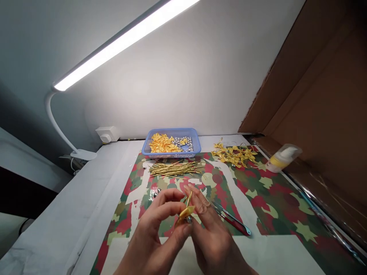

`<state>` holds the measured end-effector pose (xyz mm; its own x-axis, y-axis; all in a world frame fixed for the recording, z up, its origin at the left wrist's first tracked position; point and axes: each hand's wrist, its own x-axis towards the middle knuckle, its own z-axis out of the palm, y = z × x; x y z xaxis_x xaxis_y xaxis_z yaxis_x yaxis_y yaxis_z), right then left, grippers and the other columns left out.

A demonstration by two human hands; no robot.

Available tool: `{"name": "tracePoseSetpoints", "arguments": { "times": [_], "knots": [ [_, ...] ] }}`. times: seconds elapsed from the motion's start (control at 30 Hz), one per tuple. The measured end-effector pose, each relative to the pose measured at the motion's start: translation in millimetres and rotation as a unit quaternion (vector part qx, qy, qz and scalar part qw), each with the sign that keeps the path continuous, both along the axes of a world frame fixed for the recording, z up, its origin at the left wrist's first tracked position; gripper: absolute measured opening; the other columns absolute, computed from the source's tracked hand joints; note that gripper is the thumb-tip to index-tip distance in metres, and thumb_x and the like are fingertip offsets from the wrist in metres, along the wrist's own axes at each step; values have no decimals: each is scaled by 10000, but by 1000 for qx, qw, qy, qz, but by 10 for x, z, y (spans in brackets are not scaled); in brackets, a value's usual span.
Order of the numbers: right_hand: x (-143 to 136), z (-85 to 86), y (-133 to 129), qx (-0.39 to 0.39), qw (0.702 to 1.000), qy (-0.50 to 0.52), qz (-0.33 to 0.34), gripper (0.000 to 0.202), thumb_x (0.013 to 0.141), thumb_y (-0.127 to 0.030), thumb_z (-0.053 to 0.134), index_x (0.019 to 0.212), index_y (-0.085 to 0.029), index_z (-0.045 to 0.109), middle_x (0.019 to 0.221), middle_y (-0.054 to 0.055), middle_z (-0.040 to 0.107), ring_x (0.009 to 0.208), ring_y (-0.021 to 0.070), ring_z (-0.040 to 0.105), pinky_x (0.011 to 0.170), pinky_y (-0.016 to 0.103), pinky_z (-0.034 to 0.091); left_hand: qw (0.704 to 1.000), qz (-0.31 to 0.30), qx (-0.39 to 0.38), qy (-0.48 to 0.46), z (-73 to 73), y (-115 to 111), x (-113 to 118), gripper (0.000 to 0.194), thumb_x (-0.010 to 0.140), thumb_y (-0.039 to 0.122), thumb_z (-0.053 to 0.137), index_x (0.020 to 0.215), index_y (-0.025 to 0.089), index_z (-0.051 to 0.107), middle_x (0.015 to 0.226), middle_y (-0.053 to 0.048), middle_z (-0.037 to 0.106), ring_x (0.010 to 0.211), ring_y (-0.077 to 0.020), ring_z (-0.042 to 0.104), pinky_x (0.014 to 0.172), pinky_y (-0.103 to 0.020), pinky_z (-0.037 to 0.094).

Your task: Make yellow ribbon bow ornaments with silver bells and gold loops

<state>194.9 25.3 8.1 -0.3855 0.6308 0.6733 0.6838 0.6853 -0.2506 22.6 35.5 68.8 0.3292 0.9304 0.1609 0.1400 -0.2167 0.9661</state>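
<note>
My left hand (160, 225) pinches a small yellow ribbon bow (185, 212) between thumb and fingers, low over the front of the mat. A shiny silver bead or bell (188, 219) shows at the bow's underside, partly covered by the fingertips. From the bow a thin gold twist tie (189, 198) sticks up and away from me. My right hand (210, 229) is closed against the same piece, its fingers along the tie and its thumb by the bow. Just right of it lie tweezers or slim scissors (232, 218) with a dark red part.
Behind my hands lies a bunch of gold twist ties (174, 169). A blue basket (145, 147) holds yellow bows and silver beads. Tied yellow bows (235, 154) are heaped at right, near a pump bottle (283, 158). A lamp (120, 47) hangs above; cardboard (318, 95) stands right.
</note>
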Motion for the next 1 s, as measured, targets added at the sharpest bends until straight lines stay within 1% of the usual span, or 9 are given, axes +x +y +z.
{"name": "tracePoseSetpoints", "arguments": {
  "times": [0.1, 0.2, 0.3, 0.37, 0.47, 0.6, 0.77, 0.9, 1.0],
  "knots": [
    [35, 52, 25, 7, 1000, 22, 18, 560, 850, 29, 479, 1376, -134, 579, 1484, 196, 527, 1408, 356, 461, 1050, 516, 536, 1000, 27, 4, 3, -10, 62, -37, 105, 960, 272, 625, 961, 237, 724, 1179, -84, 641, 1134, -246, 626, 961, -337, 541],
    [113, 169, 57, -11, 991, 122, 49, 535, 852, 38, 493, 1298, -226, 627, 1312, 105, 684, 1276, 276, 611, 1020, 424, 567, 998, 54, -20, 1, -37, 139, -94, 147, 981, 313, 591, 990, 222, 706, 1001, -68, 688, 959, -218, 660, 799, -291, 568],
    [189, 355, 115, -156, 960, 233, 17, 332, 954, -113, 548, 1224, -277, 648, 1079, 50, 738, 1000, 191, 717, 838, 288, 616, 999, 34, -29, 24, -38, 204, -135, 186, 977, 344, 590, 964, 208, 716, 850, -46, 686, 767, -184, 617, 662, -265, 537],
    [210, 479, 174, -299, 914, 275, 6, 291, 976, -236, 574, 1261, -273, 621, 976, 46, 715, 880, 177, 706, 678, 245, 600, 999, -8, -30, 28, -19, 239, -141, 209, 977, 353, 587, 948, 202, 729, 858, -52, 683, 750, -181, 593, 653, -272, 524],
    [186, 585, 280, -422, 856, 293, 61, 214, 936, -239, 609, 1143, -233, 664, 946, 38, 686, 799, 156, 653, 639, 238, 551, 997, -59, -45, 14, 3, 279, -126, 242, 989, 350, 562, 905, 200, 733, 896, -67, 677, 799, -193, 600, 699, -292, 533],
    [118, 558, 405, -402, 845, 337, 104, 112, 874, -161, 596, 834, -199, 693, 951, 42, 646, 855, 165, 606, 705, 260, 521, 996, -81, -34, 16, -34, 299, -116, 283, 985, 342, 563, 799, 199, 722, 988, -92, 661, 908, -223, 642, 728, -294, 560],
    [139, 554, 488, -451, 801, 383, 93, 140, 955, -313, 576, 967, -197, 655, 749, -2, 605, 659, 122, 573, 632, 244, 502, 996, -52, 34, 60, -85, 321, -139, 258, 988, 286, 549, 828, 214, 739, 1081, -114, 645, 1013, -266, 671, 676, -276, 595],
    [225, 615, 535, -559, 684, 438, 165, 302, 978, -458, 587, 1110, -193, 647, 863, 29, 649, 759, 121, 609, 669, 221, 491, 994, -26, 100, 47, -88, 346, -113, 260, 976, 151, 535, 1123, 277, 708, 1213, -104, 643, 1091, -261, 684, 782, -307, 618],
    [276, 638, 580, -610, 618, 460, 182, 335, 973, -483, 611, 1136, -193, 654, 858, 13, 622, 698, 84, 562, 608, 177, 442, 995, -17, 87, 33, -86, 334, -67, 420, 956, 97, 542, 1315, 311, 577, 1323, -98, 625, 855, -172, 734, 762, -293, 623]
  ]
}}
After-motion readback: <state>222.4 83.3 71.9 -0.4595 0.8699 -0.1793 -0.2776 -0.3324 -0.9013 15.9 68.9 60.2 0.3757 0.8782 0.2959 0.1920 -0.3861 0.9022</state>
